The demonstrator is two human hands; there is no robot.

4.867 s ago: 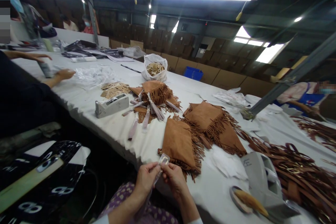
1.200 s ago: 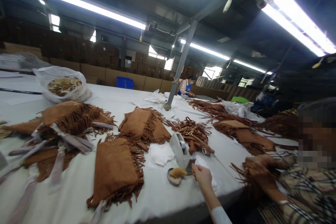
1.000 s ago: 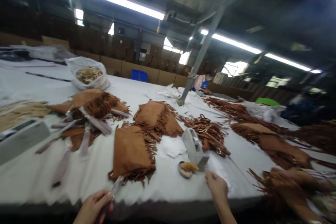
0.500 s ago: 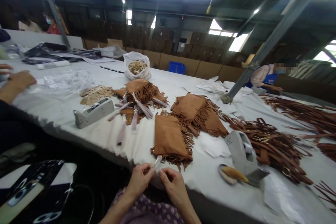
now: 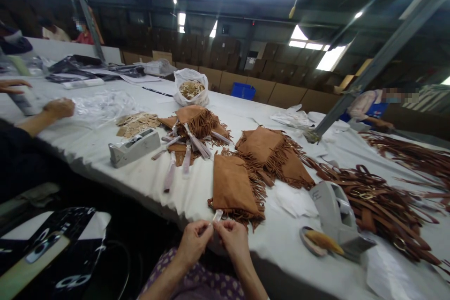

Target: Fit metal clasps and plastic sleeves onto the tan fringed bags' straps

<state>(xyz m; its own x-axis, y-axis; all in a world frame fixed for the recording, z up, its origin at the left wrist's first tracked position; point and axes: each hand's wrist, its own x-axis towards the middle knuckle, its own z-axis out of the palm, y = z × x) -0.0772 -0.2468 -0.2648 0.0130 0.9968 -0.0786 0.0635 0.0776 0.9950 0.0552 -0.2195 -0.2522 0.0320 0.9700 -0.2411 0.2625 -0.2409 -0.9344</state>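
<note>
Right hand point(image 5: 232, 239) is back from tape dispenser point(image 5: 328, 206), beside left hand point(image 5: 191, 243); both pinch clear wrapping point(image 5: 218, 216), fingers nearly closed, by fringed pouch point(image 5: 232, 185); wrapped strips point(image 5: 170, 176) look finished, this one not.

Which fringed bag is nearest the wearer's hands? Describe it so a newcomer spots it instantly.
On the white-covered table, find the front edge by the left hand and right hand. Just beyond them lies a flat, brown fringed bag. Unlike the bags piled behind it and the heap to its left, it's closest to the hands.
</note>
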